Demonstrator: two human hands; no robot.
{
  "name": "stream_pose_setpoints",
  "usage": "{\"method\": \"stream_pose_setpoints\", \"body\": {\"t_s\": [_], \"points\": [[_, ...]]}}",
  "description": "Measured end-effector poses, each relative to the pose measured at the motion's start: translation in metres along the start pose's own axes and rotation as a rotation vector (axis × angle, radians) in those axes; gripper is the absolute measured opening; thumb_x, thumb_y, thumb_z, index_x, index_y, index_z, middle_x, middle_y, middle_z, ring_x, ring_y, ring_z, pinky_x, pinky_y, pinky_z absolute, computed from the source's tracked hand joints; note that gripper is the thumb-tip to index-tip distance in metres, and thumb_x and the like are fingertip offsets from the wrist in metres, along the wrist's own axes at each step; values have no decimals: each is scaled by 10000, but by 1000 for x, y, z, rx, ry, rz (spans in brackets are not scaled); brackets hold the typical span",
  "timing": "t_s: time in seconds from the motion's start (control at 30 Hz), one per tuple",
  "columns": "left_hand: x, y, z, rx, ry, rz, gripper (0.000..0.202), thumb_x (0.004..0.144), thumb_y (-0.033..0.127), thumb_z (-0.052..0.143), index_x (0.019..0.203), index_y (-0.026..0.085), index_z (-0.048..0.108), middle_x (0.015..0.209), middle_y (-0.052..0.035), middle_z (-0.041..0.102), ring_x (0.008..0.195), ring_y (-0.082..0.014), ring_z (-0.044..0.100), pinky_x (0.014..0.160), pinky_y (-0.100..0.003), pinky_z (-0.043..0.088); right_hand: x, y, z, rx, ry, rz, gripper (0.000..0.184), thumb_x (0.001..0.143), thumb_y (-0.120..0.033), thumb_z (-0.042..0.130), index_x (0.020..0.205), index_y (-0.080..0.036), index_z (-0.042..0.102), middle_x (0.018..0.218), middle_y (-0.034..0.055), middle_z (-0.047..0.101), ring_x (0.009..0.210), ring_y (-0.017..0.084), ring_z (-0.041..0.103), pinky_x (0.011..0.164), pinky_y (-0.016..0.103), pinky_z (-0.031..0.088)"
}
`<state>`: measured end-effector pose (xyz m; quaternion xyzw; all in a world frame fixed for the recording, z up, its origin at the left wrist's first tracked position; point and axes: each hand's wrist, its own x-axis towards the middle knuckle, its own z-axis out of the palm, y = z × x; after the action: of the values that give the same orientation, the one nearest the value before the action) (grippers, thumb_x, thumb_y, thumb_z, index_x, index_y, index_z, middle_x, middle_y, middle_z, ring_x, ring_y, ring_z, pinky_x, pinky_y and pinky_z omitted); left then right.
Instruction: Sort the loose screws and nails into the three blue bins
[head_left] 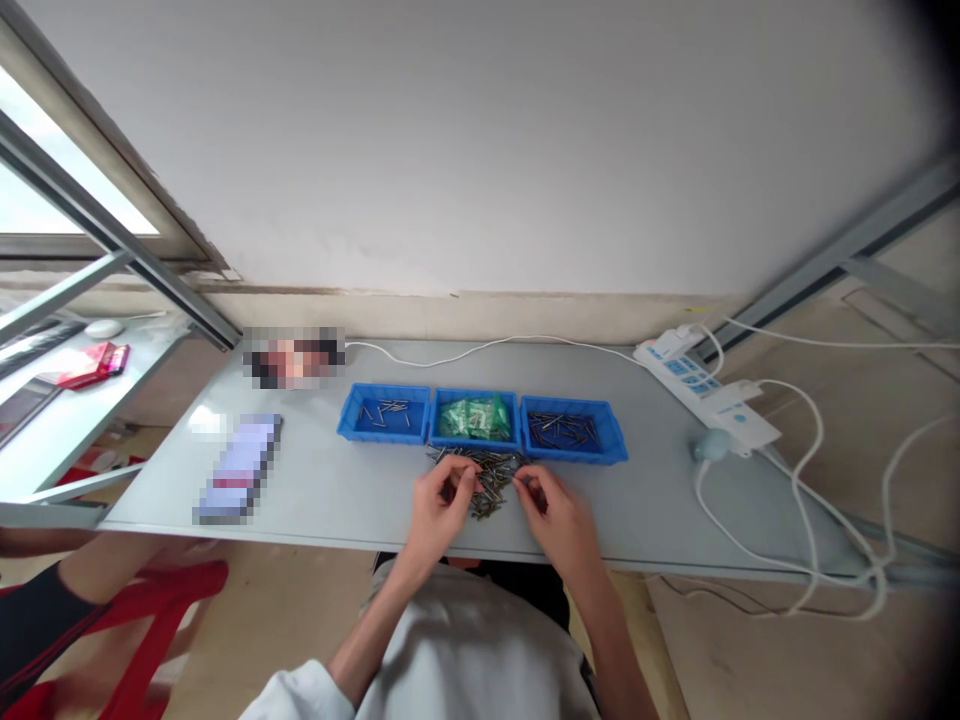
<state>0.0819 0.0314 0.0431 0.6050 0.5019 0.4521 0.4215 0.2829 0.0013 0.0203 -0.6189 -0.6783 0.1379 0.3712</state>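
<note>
A pile of thin metal pieces [489, 492], which look like screws or nails, lies on the grey table between my hands. At its left side my left hand [441, 508] has thumb and forefinger pinched together; what they hold is too small to make out. My right hand [561, 520] is pinched at the pile's right edge, its fingertips hiding whatever is in them. Behind the pile stand three blue trays in a row. Several thin metal pieces lie in the left tray [382, 436], green-and-clear packets fill the middle tray [474, 443], and darker pieces lie in the right tray [611, 452].
A phone-shaped blurred object [238, 468] lies on the table [322, 500] at left, with another blurred item [294, 358] behind it. A white power strip [705, 390] with looping cables is at right. Another person's leg [45, 620] and a red stool [154, 610] show lower left.
</note>
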Motion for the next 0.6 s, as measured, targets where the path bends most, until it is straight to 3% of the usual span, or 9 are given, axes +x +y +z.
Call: {"method": "stream_pose_setpoints", "body": {"t_s": [0.33,0.5,0.6], "points": [[3,7,1,31,-86,46,286,1038,369,587,924,176,766,716,-32,751,561,-125,576,562,-235,428,5,-33,1,266,155,38,122,1041,-355,612,1003,-251,662,737,-4,656,610,161,600,637,274,517],[4,7,1,31,-115,134,273,1028,320,615,839,175,748,977,-80,803,624,-116,582,596,-241,450,7,-46,15,427,122,71,117,1038,-327,603,974,-238,644,734,-14,626,625,146,584,616,244,511],[4,2,1,12,-77,171,213,1024,291,625,901,180,757,1023,-92,790,670,-125,604,612,-241,469,8,-45,21,445,112,72,130,1037,-326,597,965,-228,643,719,-22,613,612,139,575,607,235,505]]}}
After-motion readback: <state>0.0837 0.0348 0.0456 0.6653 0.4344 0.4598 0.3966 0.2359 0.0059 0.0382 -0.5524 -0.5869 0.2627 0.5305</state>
